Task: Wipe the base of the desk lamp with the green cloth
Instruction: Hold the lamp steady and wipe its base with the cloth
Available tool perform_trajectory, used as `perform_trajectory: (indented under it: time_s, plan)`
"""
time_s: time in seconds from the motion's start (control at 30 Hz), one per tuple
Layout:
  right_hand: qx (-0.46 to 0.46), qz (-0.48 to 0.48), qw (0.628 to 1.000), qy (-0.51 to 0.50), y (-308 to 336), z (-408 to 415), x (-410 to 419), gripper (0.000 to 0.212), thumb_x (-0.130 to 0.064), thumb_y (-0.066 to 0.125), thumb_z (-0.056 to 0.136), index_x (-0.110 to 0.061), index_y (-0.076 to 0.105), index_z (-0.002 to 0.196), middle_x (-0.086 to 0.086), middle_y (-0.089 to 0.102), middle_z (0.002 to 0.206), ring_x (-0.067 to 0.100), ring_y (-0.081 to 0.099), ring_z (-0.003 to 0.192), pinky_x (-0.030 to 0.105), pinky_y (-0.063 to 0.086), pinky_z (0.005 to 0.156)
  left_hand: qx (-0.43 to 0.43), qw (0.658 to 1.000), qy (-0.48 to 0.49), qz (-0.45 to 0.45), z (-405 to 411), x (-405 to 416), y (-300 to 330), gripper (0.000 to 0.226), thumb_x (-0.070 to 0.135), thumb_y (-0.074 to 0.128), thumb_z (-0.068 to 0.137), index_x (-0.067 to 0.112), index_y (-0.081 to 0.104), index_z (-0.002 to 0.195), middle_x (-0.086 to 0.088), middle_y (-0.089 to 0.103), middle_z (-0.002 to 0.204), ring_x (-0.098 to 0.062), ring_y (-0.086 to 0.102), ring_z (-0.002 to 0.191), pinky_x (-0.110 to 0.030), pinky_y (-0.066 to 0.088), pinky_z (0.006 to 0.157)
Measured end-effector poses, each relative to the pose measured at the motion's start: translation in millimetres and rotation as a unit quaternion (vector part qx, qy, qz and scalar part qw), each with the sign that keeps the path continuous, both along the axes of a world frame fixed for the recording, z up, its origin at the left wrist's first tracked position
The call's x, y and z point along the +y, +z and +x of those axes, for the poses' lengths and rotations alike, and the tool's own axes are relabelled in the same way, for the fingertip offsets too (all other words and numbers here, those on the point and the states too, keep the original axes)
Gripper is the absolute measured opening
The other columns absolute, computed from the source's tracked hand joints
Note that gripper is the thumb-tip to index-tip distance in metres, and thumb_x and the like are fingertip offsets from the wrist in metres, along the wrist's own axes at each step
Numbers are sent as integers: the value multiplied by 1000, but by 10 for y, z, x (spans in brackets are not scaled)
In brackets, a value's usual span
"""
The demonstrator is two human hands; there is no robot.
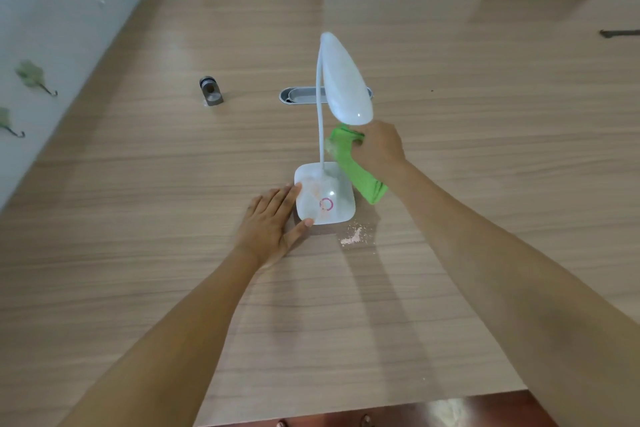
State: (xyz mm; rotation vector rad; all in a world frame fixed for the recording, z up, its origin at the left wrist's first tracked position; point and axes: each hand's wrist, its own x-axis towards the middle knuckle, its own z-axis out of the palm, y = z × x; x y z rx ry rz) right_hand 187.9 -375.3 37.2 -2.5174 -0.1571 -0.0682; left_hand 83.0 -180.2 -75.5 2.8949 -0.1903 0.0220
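Standing near the middle of the wooden counter [138, 184], the white desk lamp [343, 87] has its square base [325, 196] just in front of a grey cable slot [298, 95]. The left hand [268, 224] lies open and flat, fingers and thumb touching the left edge of the base. The right hand [379, 147] is closed around the green cloth [356, 165], which hangs down beside the right rear corner of the base, close to the thin neck. Some pale pink powder [355, 236] lies on the counter just in front of the base, and faint traces show on the base top. A small metal object [210, 91] stands well apart on the left.
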Motion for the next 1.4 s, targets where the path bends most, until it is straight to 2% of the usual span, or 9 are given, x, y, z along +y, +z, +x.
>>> perform_trajectory:
  time_s: [0.17, 0.23, 0.37, 0.57, 0.73, 0.83, 1.17, 1.27, 1.4]
  plan:
    - [53, -15, 998, 8, -114, -45, 12, 40, 3, 49, 78, -8, 65, 113, 15, 66, 121, 33, 58, 113, 36, 50, 96, 4, 1000, 2, -3, -3, -5, 4, 92, 79, -8, 72, 32, 11, 149, 8, 25, 157, -16, 20, 145, -39, 17, 120]
    - [43, -28, 998, -30, -114, -20, -82, 39, 2, 48, 78, -9, 66, 111, 15, 66, 119, 34, 59, 110, 34, 50, 90, 7, 1000, 1, -6, 1, -1, -4, 90, 78, -7, 73, 33, 9, 149, 8, 22, 158, -16, 18, 146, -39, 16, 120]
    - [23, 30, 997, -62, -4, -49, -13, 17, 4, 47, 74, -6, 60, 74, 17, 65, 82, 30, 53, 74, 29, 38, 61, 3, 1000, 0, -5, 1, 5, -10, 88, 77, -5, 74, 33, 9, 149, 8, 24, 157, -17, 20, 145, -38, 16, 120]
    - [73, 59, 990, -109, -285, -203, -102, 16, 2, 49, 75, -4, 62, 81, 18, 65, 83, 33, 61, 81, 28, 35, 62, 3, 1000, 0, -2, 9, 4, -20, 88, 77, -5, 74, 33, 9, 149, 8, 25, 157, -16, 20, 145, -38, 16, 120]
    - [49, 126, 975, -179, -226, -223, -144, 19, -2, 52, 76, -15, 48, 62, 8, 55, 72, 25, 50, 69, 24, 30, 57, -6, 1000, -2, -10, 6, 5, -17, 90, 78, -4, 75, 30, 15, 149, 6, 30, 155, -18, 25, 143, -40, 21, 118]
    - [80, 170, 971, -147, -290, -341, -10, 16, -1, 54, 74, -15, 56, 67, 7, 58, 69, 21, 53, 67, 28, 38, 59, -9, 1000, -2, -12, 2, 7, -25, 88, 77, -1, 77, 30, 17, 149, 4, 32, 154, -19, 27, 142, -41, 22, 117]
    - [5, 57, 989, -138, -73, -210, -134, 22, -4, 49, 80, -4, 59, 99, 21, 66, 98, 38, 60, 90, 33, 39, 66, -6, 1000, 1, -17, 10, 1, -24, 89, 78, -2, 75, 31, 15, 149, 4, 31, 154, -19, 26, 143, -41, 21, 118]
    - [56, 78, 994, -55, -113, -326, 46, 5, -6, 54, 77, -7, 59, 77, 17, 63, 77, 33, 57, 76, 34, 43, 61, -9, 1000, 2, -13, 8, 3, -21, 88, 78, -2, 75, 32, 15, 149, 5, 30, 155, -19, 26, 143, -41, 21, 118]
    - [136, 62, 989, -2, -143, -382, 62, 40, -1, 49, 79, -17, 34, 45, 0, 38, 50, 25, 41, 65, 27, 29, 48, -7, 1000, 0, -11, 12, 0, -13, 90, 79, -4, 74, 31, 15, 149, 4, 30, 155, -19, 26, 143, -40, 21, 118]
